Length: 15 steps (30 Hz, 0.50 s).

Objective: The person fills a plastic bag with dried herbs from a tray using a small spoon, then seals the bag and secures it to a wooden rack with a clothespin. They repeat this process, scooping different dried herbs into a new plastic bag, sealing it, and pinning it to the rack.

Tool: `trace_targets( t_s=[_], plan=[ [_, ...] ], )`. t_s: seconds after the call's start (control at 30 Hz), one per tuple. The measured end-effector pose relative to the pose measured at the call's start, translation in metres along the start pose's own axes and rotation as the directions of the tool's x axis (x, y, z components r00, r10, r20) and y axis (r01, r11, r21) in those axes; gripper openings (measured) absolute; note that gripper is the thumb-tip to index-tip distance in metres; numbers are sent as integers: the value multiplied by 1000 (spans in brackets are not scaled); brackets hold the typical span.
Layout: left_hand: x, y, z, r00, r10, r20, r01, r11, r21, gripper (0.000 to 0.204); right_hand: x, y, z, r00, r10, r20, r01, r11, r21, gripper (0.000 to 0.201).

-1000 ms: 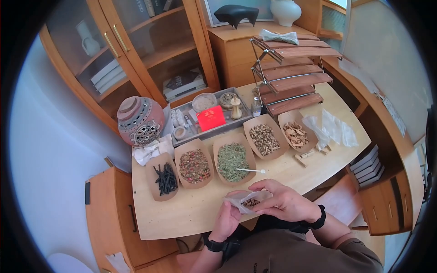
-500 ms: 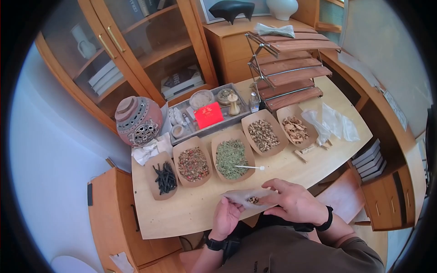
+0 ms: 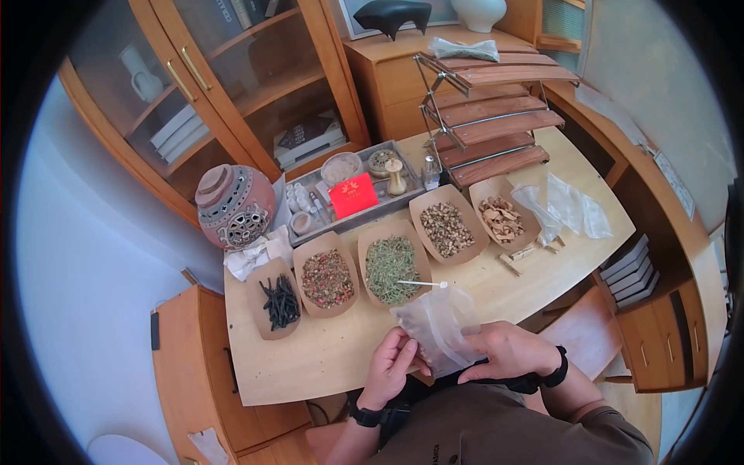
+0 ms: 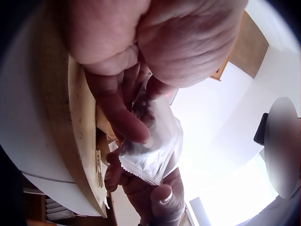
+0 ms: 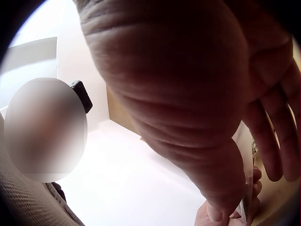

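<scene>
A small translucent pouch (image 3: 438, 329) stands raised between the two hands, over the front edge of the table. My left hand (image 3: 390, 372) pinches its left side, thumb in front and fingers behind. At its lower right side, my right hand (image 3: 515, 353) holds the pouch with the thumb and the fingers behind it. The left wrist view shows the serrated edge of the clear pouch (image 4: 162, 136) close to the right thumb. Seen from the right wrist, several fingers (image 5: 265, 141) extend away from the pouch. Its contents are mostly hidden now.
Paper trays hold black strips (image 3: 280, 304), mixed dried bits (image 3: 328, 279), green herb (image 3: 391, 271), brown pieces (image 3: 446, 230) and pale slices (image 3: 501, 219). A white spoon (image 3: 425, 284) lies over the green tray. Behind stand a grey tray (image 3: 364, 222), a patterned jar (image 3: 236, 205) and a wooden rack (image 3: 496, 116).
The pouch has swung from lying with its open mouth and dried pieces showing to standing upright, broad side to the head view. My right fingers have moved from its mouth to its lower right side.
</scene>
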State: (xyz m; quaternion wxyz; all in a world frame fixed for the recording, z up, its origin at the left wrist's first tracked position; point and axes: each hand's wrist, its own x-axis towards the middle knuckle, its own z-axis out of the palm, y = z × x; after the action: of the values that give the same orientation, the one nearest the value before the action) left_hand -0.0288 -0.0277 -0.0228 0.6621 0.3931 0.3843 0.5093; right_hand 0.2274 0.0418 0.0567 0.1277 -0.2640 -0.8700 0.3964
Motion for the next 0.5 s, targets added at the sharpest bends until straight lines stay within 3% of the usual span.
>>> trace_targets(
  t_s=[0.23, 0.37, 0.5],
  plan=[
    [0, -3, -6, 997, -49, 65, 38, 986, 165, 30, 4, 15, 22, 997, 72, 18, -71, 996, -49, 57],
    [1, -4, -5, 997, -47, 54, 39, 988, 150, 29, 8, 5, 13, 999, 23, -34, -24, 999, -36, 51],
    [1, 2, 0, 999, -34, -24, 34, 999, 15, 28, 14, 0, 12, 998, 44, -35, -41, 996, 84, 41]
  ],
)
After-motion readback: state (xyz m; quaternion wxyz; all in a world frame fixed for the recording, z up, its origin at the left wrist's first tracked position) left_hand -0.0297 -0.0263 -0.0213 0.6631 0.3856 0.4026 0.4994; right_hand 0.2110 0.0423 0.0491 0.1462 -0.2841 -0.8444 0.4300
